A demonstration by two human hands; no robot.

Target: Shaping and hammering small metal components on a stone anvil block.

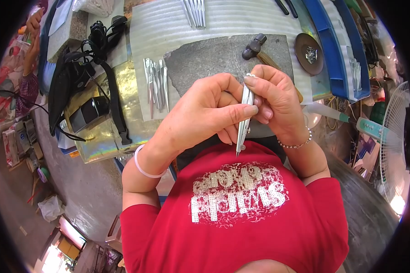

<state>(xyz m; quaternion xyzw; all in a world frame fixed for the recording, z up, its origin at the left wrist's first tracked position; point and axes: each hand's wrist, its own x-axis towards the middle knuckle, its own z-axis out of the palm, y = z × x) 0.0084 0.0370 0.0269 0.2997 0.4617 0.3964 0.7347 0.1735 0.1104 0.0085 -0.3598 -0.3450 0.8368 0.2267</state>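
Observation:
A slim silver drawing compass points down toward my red shirt, its legs together and a small round knob near the pointed end. My left hand is closed on its middle, thumb laid across the metal. At the compass's upper end, my right hand pinches with thumb and forefinger; a tiny part there is too small to make out. Beyond my hands lies a dark grey stone slab. Resting on it is a hammer, its wooden handle partly hidden behind my right hand.
Several silver metal pieces lie left of the slab, and more metal pieces at the far edge. A brown dish holds small metal parts. Blue trays stand right, near a fan. A black strapped bag sits left.

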